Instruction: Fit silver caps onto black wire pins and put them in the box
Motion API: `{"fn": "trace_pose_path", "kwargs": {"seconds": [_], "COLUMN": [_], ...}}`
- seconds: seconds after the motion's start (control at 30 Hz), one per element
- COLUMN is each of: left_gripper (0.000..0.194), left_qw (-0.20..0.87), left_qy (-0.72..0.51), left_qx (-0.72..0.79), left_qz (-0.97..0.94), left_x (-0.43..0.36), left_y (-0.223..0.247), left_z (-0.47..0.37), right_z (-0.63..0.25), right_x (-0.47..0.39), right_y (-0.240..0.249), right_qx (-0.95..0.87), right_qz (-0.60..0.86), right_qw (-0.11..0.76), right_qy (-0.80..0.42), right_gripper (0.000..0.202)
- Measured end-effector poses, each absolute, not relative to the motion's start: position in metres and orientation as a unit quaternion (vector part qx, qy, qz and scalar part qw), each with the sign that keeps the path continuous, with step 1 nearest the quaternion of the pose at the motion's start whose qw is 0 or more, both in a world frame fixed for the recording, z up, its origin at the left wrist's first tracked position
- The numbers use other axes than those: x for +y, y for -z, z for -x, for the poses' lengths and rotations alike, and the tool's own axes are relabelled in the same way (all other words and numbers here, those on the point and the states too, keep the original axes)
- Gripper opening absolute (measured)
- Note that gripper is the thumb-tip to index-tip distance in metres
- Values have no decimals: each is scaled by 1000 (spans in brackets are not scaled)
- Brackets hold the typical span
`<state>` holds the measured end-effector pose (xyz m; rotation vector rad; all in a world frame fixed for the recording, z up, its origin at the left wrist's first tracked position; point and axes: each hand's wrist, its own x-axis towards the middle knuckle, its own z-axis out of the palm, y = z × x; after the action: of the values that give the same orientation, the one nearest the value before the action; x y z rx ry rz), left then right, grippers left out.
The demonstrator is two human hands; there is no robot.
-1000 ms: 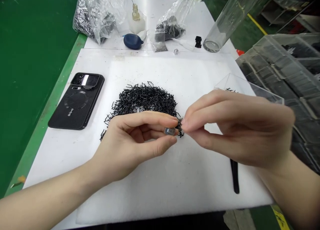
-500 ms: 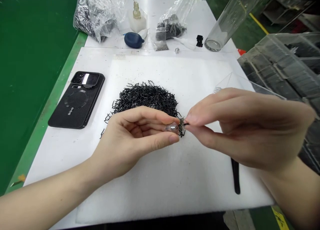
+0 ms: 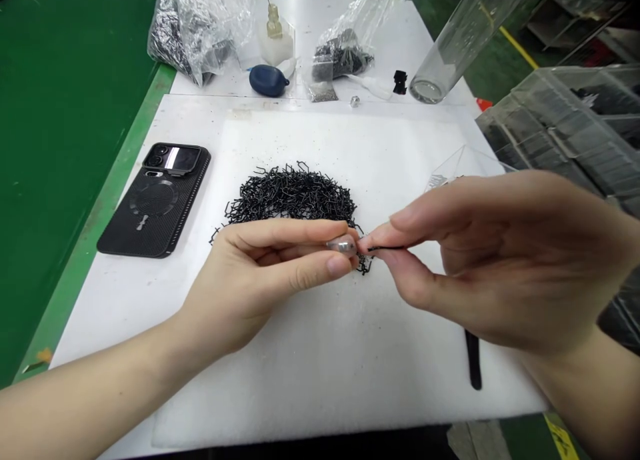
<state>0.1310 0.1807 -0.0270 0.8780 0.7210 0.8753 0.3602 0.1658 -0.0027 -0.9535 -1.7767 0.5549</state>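
Between the thumb and fingers of my left hand (image 3: 265, 267) is a small clear bulb-shaped piece (image 3: 344, 245), its rounded end facing right. My right hand (image 3: 480, 260) pinches a thin black wire-like piece (image 3: 386, 248) between thumb and forefinger, just right of the clear piece. Whether the two pieces touch is too small to tell. Behind my left hand lies a heap of bent black wire pieces (image 3: 295, 193) on the white foam sheet (image 3: 320, 380), partly hidden by my fingers.
A black phone (image 3: 155, 200) lies at the left. Plastic bags (image 3: 200, 27), a dark blue oval object (image 3: 269, 80) and a clear cylinder (image 3: 457, 40) stand along the back. Clear drawers (image 3: 565, 127) are at the right, and a black strip (image 3: 473, 360) lies near my right wrist.
My right hand has opened out somewhat around its pinch, showing more of the black piece. The clear piece has shifted slightly up and left with my left fingertips.
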Motion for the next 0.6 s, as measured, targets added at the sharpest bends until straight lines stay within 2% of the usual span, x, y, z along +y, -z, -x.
{"fn": "trace_pose_path", "kwargs": {"seconds": [0.2, 0.43, 0.6], "left_gripper": [23, 24, 28], "left_qw": [744, 737, 727], "left_qy": [-393, -389, -393], "left_qx": [349, 364, 364], "left_qz": [-412, -417, -429], "left_x": [179, 181, 181], "left_y": [27, 26, 26], "left_z": [-131, -131, -132], "right_z": [-356, -357, -357], "right_x": [164, 165, 164], "right_y": [8, 11, 11], "right_qx": [-711, -721, -722], "right_qz": [407, 402, 410], "right_qw": [523, 527, 515], "right_qy": [-233, -203, -213], "right_gripper": [26, 31, 26]}}
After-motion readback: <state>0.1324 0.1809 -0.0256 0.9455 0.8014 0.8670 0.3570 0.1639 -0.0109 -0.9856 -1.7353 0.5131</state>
